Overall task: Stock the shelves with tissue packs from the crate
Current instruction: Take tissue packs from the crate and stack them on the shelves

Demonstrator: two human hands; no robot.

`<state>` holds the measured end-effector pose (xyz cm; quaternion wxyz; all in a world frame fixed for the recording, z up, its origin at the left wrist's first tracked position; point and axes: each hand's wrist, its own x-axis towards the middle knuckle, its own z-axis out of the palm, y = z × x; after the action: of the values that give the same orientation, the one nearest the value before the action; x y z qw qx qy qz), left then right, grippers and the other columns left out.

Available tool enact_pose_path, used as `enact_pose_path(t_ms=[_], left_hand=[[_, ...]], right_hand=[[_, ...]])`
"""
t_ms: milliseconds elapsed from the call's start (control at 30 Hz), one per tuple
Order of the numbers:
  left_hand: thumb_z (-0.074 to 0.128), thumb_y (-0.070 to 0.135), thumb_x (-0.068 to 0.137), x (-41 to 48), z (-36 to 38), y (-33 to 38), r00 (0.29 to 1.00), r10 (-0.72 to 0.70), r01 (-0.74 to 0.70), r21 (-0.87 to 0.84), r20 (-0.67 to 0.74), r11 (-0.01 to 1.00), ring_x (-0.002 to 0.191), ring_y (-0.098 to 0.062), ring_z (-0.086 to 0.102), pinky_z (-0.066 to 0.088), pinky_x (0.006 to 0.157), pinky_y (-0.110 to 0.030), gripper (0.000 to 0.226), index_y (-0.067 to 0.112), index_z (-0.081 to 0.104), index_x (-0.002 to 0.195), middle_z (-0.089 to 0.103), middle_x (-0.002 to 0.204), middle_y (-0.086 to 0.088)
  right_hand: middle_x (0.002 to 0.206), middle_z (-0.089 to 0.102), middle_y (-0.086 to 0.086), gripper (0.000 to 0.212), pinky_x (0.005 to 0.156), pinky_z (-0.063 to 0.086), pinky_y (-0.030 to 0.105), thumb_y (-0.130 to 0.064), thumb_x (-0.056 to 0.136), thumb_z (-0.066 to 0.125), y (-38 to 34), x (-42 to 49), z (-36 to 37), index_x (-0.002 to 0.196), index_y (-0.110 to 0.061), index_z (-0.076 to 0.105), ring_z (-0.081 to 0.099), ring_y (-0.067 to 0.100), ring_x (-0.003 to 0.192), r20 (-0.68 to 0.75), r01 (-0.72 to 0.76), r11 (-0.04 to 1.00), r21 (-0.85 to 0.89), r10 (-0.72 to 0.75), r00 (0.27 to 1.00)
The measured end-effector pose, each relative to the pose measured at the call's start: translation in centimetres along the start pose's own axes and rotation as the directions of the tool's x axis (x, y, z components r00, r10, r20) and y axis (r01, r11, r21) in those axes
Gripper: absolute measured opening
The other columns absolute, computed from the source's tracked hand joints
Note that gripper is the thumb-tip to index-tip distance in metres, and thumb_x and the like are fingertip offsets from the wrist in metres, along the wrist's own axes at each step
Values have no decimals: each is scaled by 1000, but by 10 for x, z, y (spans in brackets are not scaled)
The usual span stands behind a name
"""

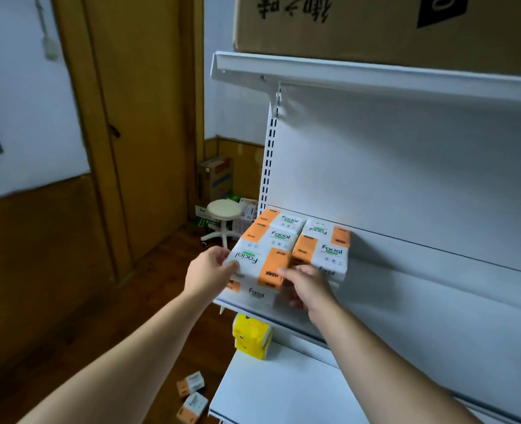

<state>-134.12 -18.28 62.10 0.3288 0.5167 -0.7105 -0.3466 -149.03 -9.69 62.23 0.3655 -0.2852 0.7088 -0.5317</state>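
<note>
The tissue packs [262,258] had shiny plastic wrap. The shelf [406,286] was smooth white painted metal. The door [136,117] was wood, and the box [375,22] was matt cardboard.

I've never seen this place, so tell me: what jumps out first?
The orange-and-white packs stacked at the left end of the middle shelf catch the eye first, with the left hand and right hand holding the front pack on top. A big brown box sits on the top shelf, and a yellow pack stands on the lower shelf.
</note>
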Motion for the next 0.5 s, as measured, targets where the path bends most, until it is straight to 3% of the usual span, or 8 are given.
enact_pose_path(t_ms=[300, 433, 500], left_hand=[[45, 30, 96, 5, 13, -8, 996, -31, 32, -15, 79, 999, 86, -15, 59, 44, 53, -20, 47, 13, 35, 139, 59, 121, -8], [46, 42, 94, -2, 8, -11, 998, -52, 53, -47, 22, 997, 111, -22, 55, 50, 86, -37, 59, 12, 31, 142, 56, 126, -9], [47, 45, 93, -11, 4, -12, 997, -78, 75, -74, -30, 994, 114, -24, 54, 49, 91, -43, 60, 13, 31, 142, 56, 127, -9]], right_hand=[[64, 58, 1, 22, 43, 35, 22, -32, 83, 65, 3, 4, 0, 71, -16, 56, 49, 16, 50, -38, 17, 986, -168, -24, 999], [54, 50, 0, 33, 51, 33, 25, -38, 81, 65, 7, 0, -8, 61, -17, 51, 46, 19, 53, -173, 55, 988, -145, -80, 982], [57, 53, -2, 35, 52, 32, 25, -36, 82, 65, 6, -6, -13, 57, -17, 49, 47, 18, 57, -227, 90, 990, -111, -114, 967]])
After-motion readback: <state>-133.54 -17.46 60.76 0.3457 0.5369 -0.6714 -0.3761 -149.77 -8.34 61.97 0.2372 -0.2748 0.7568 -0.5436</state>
